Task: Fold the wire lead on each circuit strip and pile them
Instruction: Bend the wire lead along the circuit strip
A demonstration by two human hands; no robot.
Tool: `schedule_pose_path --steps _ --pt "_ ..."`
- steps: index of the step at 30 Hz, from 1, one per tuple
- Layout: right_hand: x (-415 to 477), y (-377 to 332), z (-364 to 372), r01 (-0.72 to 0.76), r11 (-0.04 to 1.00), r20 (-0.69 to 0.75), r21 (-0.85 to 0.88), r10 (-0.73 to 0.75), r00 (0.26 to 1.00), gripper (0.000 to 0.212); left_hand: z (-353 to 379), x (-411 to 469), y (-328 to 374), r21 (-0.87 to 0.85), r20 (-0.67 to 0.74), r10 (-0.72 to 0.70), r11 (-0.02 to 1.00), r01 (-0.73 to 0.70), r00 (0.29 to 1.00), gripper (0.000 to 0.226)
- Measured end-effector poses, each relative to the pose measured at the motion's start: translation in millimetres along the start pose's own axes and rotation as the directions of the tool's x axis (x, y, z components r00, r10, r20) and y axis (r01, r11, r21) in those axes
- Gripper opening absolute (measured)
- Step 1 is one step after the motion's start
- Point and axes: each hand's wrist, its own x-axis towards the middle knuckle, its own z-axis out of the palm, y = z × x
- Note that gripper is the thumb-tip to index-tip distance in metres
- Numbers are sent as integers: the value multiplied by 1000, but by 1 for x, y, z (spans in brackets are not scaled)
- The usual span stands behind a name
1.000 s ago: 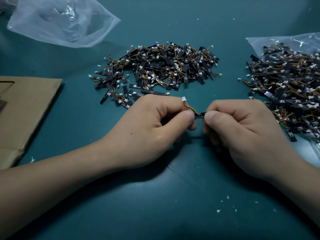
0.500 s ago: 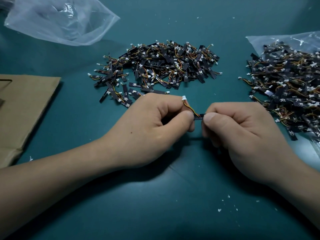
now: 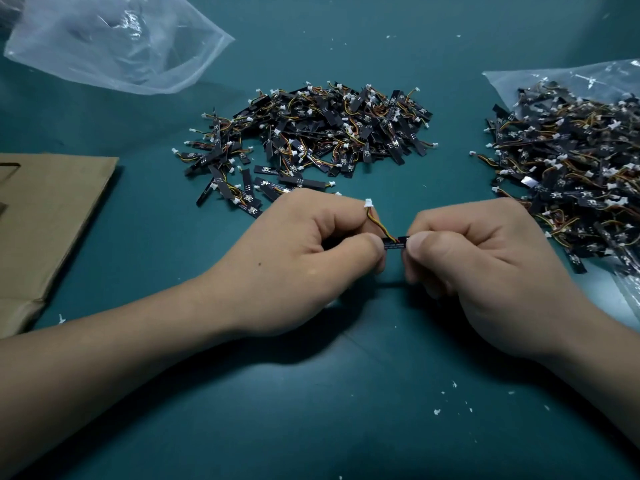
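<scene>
Barely any movement over the last second, honestly. Just a tiny drift of both hands lower in view (could be head tilt, can't say) and a slightly wider gap between the thumbs, baring a bit more of the short black circuit strip.

Same grip otherwise: pinching it at both ends, with the left hand clenched on the end where the lead comes off and the right hand clamped thumb-to-forefinger on the other end. Held just off the dark teal tabletop, right between the two thumbs.

Thin red, yellow and black wire lead slanting up and away from the strip to its little white plastic connector, just above the left forefinger. Not laid over yet by the look of it. So reckon mid-fold on this one, with no real progress in that second, maybe just a grip reset before pushing the lead down.

Beyond the hands, a loose heap of black strips with curled leads. Probably the finished pile, though can't swear to it. Out past the right hand, a bigger tangled heap of the same strips on a crinkled clear plastic bag, presumably the stock still to do. Loads left either way.

Far beyond the left hand, a second clear plastic bag; out to its left, a flat brown cardboard sheet. Tiny white crumbs nearer than the hands.
</scene>
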Motion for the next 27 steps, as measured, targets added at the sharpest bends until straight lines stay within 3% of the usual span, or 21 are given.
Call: schedule_pose_path --steps 24,27 --pt "-2 2 -1 59 998 14 -4 -59 998 33 2 1 0 -61 -32 7 998 -9 999 25" --pt "-2 4 0 59 995 33 -77 -57 998 35 1 1 0 -30 -8 13 999 -13 1000 26"
